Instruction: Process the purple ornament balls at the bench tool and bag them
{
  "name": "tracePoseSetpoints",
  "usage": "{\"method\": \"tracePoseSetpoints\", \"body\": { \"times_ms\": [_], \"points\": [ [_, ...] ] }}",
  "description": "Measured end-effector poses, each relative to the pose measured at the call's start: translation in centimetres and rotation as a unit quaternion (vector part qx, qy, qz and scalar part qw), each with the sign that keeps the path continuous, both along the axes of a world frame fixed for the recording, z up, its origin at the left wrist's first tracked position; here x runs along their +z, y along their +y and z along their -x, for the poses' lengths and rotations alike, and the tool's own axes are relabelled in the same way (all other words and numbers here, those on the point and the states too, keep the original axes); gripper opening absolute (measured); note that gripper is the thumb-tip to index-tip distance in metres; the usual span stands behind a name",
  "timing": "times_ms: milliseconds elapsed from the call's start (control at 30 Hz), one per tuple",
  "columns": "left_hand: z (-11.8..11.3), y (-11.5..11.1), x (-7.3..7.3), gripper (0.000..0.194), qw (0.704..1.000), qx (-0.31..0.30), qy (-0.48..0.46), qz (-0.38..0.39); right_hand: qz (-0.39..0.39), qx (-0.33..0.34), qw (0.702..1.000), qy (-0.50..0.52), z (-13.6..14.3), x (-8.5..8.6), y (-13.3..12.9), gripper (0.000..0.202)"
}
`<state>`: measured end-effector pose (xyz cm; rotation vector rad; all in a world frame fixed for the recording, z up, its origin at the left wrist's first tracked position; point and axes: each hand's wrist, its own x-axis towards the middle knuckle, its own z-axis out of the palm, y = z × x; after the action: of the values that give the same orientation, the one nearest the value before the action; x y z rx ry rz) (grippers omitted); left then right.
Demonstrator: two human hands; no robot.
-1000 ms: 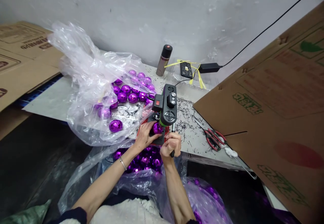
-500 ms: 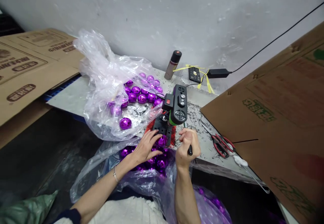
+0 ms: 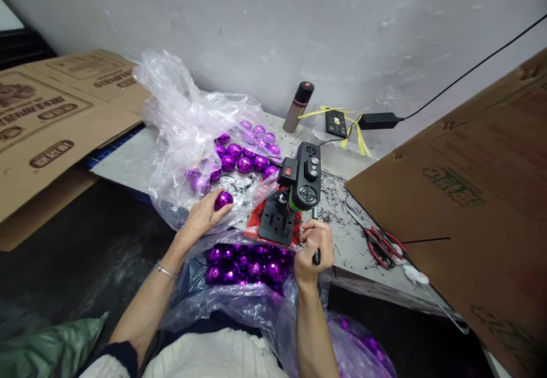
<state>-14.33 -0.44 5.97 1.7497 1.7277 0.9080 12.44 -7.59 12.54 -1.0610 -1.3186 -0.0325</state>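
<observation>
My left hand [image 3: 204, 214] has its fingers and thumb around a shiny purple ball [image 3: 223, 200] at the edge of the clear plastic bag on the table. My right hand [image 3: 315, 247] is closed round the black-ended lever [image 3: 316, 256] of a small black press [image 3: 308, 176]. The press base plate [image 3: 276, 222] stands on a red mat, with no ball on it. Nearer my body, an open plastic bag [image 3: 256, 298] holds many purple balls. More purple balls [image 3: 244, 164] lie in and beside the bag on the table.
Behind the press stand a bottle [image 3: 299, 106] and a black adapter [image 3: 379, 120] with yellow ties. Red-handled scissors [image 3: 384, 247] lie at the right, beside a large carton [image 3: 461, 196]. Flattened cardboard [image 3: 68, 116] is at the left. Black scraps litter the table [image 3: 337, 218].
My left hand has moved left from the press and is now around a ball by the bag. The ball at the front of the press plate is gone from there. My right hand stays on the lever.
</observation>
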Motion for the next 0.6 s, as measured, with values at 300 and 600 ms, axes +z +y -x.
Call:
{"method": "tracePoseSetpoints", "body": {
  "times_ms": [300,600],
  "points": [
    [-5.9,-1.5,1.2,0.069,0.826,-0.048,-0.524,0.203,0.005,-0.019,0.999,-0.032,-0.1,0.3,0.0,0.037],
    [-11.5,-1.8,-2.2,0.073,0.96,-0.106,-0.257,0.033,0.019,-0.009,0.999,-0.043,-0.5,1.8,0.1,0.034]
  ]
}}
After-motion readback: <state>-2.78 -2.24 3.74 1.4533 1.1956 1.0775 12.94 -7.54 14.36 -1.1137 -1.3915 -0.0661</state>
